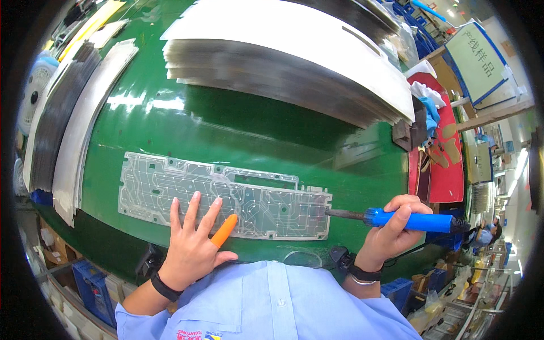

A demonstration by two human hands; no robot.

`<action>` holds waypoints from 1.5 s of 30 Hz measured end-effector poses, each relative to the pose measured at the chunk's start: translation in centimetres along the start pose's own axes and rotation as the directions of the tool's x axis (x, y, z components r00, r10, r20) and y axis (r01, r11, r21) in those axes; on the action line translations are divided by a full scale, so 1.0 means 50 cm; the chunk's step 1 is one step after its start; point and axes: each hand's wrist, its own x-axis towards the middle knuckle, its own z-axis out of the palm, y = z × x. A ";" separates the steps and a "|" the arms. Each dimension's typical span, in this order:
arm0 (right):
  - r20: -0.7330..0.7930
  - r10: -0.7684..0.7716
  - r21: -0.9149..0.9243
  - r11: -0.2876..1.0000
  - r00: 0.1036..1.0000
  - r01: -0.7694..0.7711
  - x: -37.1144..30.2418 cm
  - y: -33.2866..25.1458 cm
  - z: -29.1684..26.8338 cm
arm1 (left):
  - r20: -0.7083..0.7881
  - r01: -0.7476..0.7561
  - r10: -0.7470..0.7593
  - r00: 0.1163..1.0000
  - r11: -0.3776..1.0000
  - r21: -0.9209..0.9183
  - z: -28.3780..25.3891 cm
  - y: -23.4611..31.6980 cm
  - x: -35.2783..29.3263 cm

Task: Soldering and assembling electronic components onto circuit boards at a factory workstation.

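A clear keyboard membrane sheet (266, 209) with pale traces and dots lies flat on the green work table (238, 124). My left hand (195, 241) rests on its near left part with the fingers spread, an orange finger cot (224, 230) covering one finger. Beyond the right end of the sheet, my right hand (396, 229) is wrapped round the blue handle of a soldering iron (411, 220). The iron's dark shaft points left, and its tip is at the sheet's right edge; whether it touches cannot be made out.
A tall stack of sheets (283, 62) stands across the far side. More stacked sheets (85, 124) and a fan (37, 93) are at the left. At the right are a dark block (403, 135), a red board (445, 170) and a blue cloth (430, 116).
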 end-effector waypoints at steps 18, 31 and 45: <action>-0.070 -0.021 -0.027 0.999 0.997 0.019 -0.004 0.027 -0.022 | -0.024 -0.340 0.341 0.940 0.928 -0.151 -0.047 0.087 0.162; -0.274 -0.035 -0.166 0.986 0.961 -0.011 -0.011 0.032 -0.106 | 0.035 -0.470 0.474 0.880 0.878 -0.093 0.031 0.127 0.238; -0.311 -0.023 -0.116 0.993 0.950 -0.014 -0.019 0.029 -0.115 | 0.121 -0.361 0.356 0.927 0.932 0.030 -0.022 0.028 0.174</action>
